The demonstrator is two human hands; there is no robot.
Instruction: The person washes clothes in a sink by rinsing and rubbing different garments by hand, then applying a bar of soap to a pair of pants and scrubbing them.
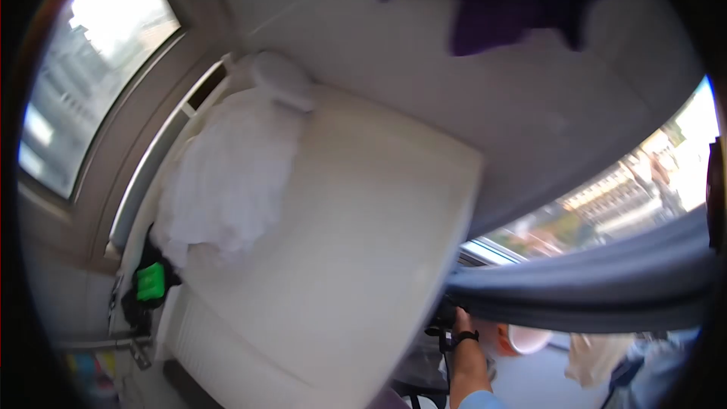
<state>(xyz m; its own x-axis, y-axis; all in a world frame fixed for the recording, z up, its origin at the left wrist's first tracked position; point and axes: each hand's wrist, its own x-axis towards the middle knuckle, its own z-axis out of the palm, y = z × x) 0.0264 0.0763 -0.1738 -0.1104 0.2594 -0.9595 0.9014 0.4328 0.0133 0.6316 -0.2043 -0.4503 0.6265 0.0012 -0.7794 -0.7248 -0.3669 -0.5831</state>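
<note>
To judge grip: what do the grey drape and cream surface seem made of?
Grey drape: probably matte fabric, given its long, soft folds; blur hides any weave. Cream surface: perhaps plastic or ceramic, smooth, low-sheen, judging by its even, grainless look.

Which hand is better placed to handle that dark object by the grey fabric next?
Probably the right: the right hand is beside the dark object, near the grey fabric, though blur hides any grip. The left hand is out of view.
</note>
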